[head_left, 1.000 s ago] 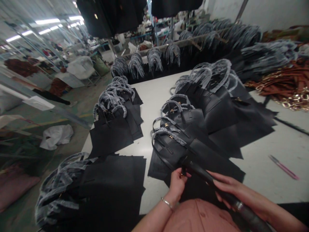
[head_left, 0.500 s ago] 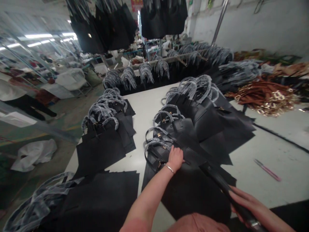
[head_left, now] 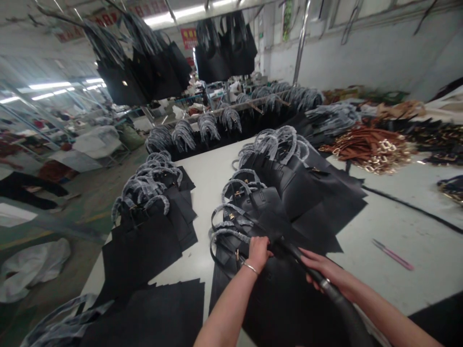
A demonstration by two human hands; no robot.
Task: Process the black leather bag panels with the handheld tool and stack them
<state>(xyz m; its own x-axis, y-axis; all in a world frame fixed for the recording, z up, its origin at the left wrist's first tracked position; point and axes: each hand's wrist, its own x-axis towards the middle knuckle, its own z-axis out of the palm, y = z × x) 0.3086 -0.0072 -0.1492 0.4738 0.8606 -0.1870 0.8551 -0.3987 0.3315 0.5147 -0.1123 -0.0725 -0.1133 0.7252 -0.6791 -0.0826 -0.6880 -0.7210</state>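
Note:
My left hand (head_left: pixel 259 251), with a bracelet at the wrist, is closed at the top edge of a black bag (head_left: pixel 285 299) on the near stack, beside its wrapped handles. My right hand (head_left: pixel 321 270) is wrapped round a black tube-like tool (head_left: pixel 307 266) with a metal band and a thick hose running back toward me. The tool's tip reaches the bag just right of my left fingers. More black bags (head_left: pixel 264 200) with grey-wrapped handles and small gold fittings overlap behind it.
Bag stacks (head_left: pixel 141 246) line the left of the white table (head_left: pixel 202 183). Pink-handled snips (head_left: pixel 394 255) lie at right, near a black cord (head_left: pixel 415 209). Brown straps (head_left: pixel 365 149) with gold buckles lie at back right. Bags (head_left: pixel 155 72) hang overhead. A person's legs (head_left: pixel 32 188) show far left.
My right hand has brought the tool forward and left, its tip now close to my left hand. The view has tilted up and turned slightly right.

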